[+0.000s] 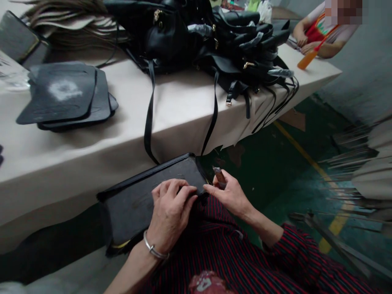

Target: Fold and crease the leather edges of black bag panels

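Note:
A black rectangular bag panel [131, 200] with raised, folded edges lies slanted across my lap, against the table's front. My left hand [171, 208], with a silver bangle at the wrist, rests on it, fingers bent and pinching near its right edge. In my right hand [231, 195] is a short tool with a brown wooden handle [219, 178], gripped in the curled fingers; its working end cannot be made out. The right thumb reaches to the panel's right edge, close to the left fingertips.
Black leather bags [171, 41] with hanging straps are heaped on the cloth-covered table [128, 106]. Dark cut panels [70, 94] are stacked at the left. Across the far end, a person [321, 36] sits near an orange-handled brush [308, 59]. Racked pieces [373, 163] stand at the right.

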`<control>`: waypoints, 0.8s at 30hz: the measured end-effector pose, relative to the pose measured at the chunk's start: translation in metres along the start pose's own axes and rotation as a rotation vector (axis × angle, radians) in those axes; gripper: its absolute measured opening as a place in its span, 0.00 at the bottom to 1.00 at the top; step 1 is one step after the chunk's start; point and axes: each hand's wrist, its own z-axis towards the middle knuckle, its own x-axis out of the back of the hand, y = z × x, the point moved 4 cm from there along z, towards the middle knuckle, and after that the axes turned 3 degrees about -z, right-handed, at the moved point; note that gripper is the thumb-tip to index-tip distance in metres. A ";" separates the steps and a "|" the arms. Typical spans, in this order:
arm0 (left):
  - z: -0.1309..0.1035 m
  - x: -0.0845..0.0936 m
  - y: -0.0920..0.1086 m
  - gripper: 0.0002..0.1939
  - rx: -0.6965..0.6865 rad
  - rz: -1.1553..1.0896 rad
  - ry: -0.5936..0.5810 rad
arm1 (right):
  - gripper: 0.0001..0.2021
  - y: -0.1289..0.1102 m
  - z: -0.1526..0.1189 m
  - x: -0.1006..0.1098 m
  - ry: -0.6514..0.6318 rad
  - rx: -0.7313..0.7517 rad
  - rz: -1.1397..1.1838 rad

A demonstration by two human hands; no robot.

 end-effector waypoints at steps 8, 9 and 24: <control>0.013 -0.020 0.005 0.15 -0.206 -0.044 -0.114 | 0.04 -0.010 -0.005 -0.005 0.105 0.063 -0.106; 0.012 -0.021 0.004 0.15 -0.201 -0.038 -0.112 | 0.04 -0.010 -0.005 -0.004 0.097 0.069 -0.110; 0.016 -0.017 0.000 0.06 -0.071 -0.108 -0.015 | 0.09 0.001 -0.008 -0.010 0.108 0.010 0.131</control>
